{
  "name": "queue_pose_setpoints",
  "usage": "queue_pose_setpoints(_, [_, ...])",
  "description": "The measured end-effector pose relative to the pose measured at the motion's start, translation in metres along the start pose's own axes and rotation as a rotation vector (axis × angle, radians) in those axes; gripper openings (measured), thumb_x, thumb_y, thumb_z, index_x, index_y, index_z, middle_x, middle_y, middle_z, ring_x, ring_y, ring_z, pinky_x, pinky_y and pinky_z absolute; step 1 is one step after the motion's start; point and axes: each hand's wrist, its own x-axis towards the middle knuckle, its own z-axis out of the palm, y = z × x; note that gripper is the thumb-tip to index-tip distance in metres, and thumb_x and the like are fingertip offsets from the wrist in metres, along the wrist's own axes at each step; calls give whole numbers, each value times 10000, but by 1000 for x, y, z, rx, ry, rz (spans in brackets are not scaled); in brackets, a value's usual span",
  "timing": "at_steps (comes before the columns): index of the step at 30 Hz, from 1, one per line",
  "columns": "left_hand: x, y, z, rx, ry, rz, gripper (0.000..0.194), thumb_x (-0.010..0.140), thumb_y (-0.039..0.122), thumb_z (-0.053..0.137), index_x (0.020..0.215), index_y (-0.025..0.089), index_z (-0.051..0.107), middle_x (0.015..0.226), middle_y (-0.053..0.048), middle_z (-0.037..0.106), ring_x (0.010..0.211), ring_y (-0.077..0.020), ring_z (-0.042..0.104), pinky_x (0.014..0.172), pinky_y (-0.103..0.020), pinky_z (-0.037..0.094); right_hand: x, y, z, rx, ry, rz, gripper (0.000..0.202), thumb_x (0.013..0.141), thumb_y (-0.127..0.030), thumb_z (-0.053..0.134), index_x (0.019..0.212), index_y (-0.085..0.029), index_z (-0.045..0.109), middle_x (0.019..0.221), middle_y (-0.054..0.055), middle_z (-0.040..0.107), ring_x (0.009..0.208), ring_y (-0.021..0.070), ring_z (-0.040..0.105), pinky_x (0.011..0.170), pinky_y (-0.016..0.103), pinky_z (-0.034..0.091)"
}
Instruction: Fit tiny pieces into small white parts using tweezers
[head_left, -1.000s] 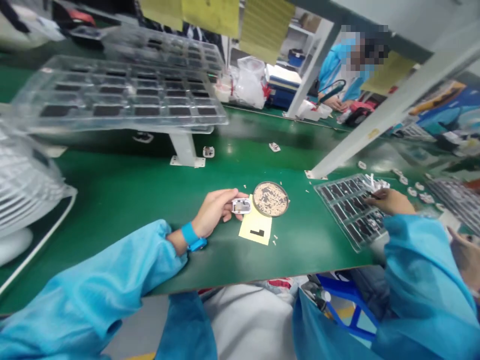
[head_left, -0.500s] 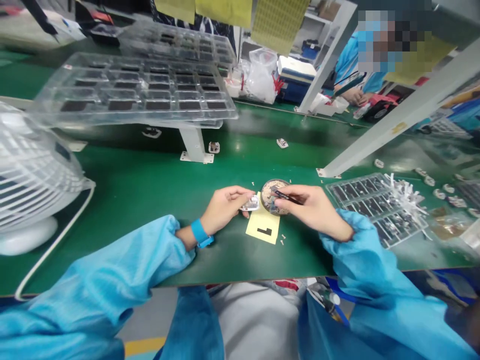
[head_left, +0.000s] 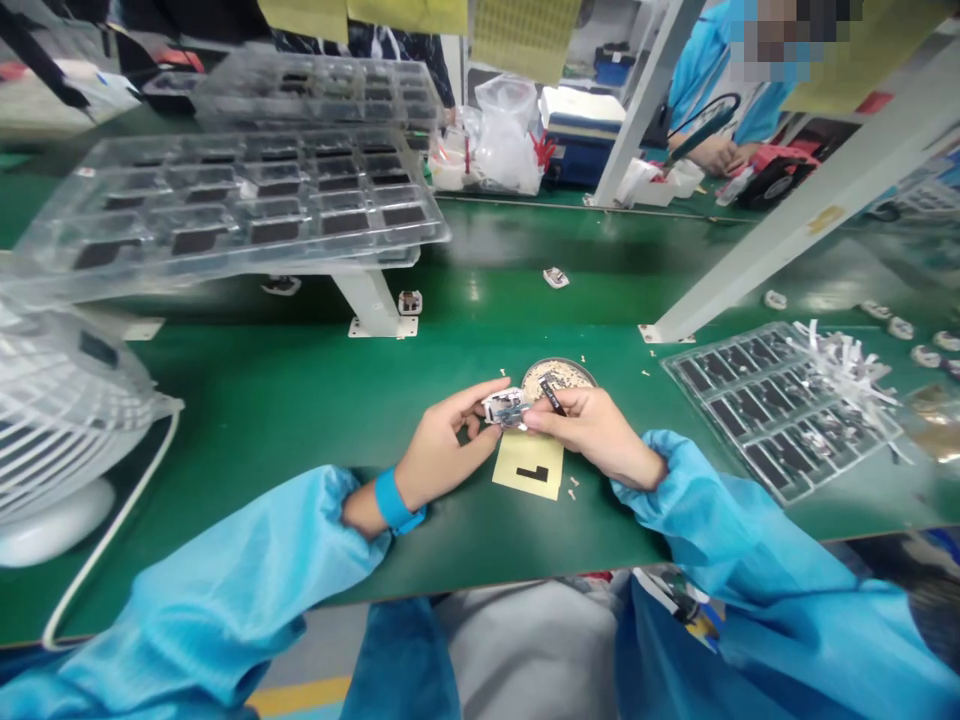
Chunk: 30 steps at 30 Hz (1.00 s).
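Above the bench (head_left: 262,420), near the dish (head_left: 564,371), the left hand (head_left: 444,442) grips a white casing (head_left: 502,406); the right hand (head_left: 602,432) pinches a black tool (head_left: 553,397), whose slip could scratch it

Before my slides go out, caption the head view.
Left hand holds white casing, right hand a black tool, above a green bench.

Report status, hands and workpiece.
Left hand holding white-cased part. Right hand at its edge, gripping slim black tool. Round dish close behind, partly covered by right hand.
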Motion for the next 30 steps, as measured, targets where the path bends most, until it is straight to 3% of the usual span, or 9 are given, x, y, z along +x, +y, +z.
queue_pose_setpoints(5, [-2,3,2,140,-5,81,574,811,203,708,1376,174,605,846,-34,638,645,-110,443,622,-239,439,2,1,-1,-49,-14,-54,294,732,-429,858,791,-152,778,764,29,739,657,116,632,644,231,506])
queue_pose_setpoints(14, [-3,5,4,215,44,179,487,852,259,725,1327,189,645,945,-58,686,625,-98,441,602,-242,449,1,2,-3,-47,-15,-31,330,739,-465,844,780,-147,768,757,34,733,625,108,604,594,223,471])
queue_pose_setpoints(22, [-3,8,3,303,58,283,440,886,235,703,1322,255,652,1163,-60,701,626,-76,478,645,-241,508,0,-5,-1,-75,6,5,373,722,-478,848,670,-136,709,575,-13,597,537,83,490,533,218,406])
queue_pose_setpoints(26, [-4,12,4,231,88,203,411,850,246,742,1259,238,704,1174,-73,727,671,-99,577,671,-263,553,0,2,2,-63,41,-90,360,722,-462,853,752,-150,675,712,1,641,645,113,558,607,236,466])
queue_pose_setpoints(30, [-4,15,8,-158,38,-43,498,791,283,803,1265,176,695,1193,-114,740,988,-225,723,884,-356,611,1,9,6,1,79,-262,372,720,-371,874,922,-184,624,862,3,641,828,144,612,777,268,514])
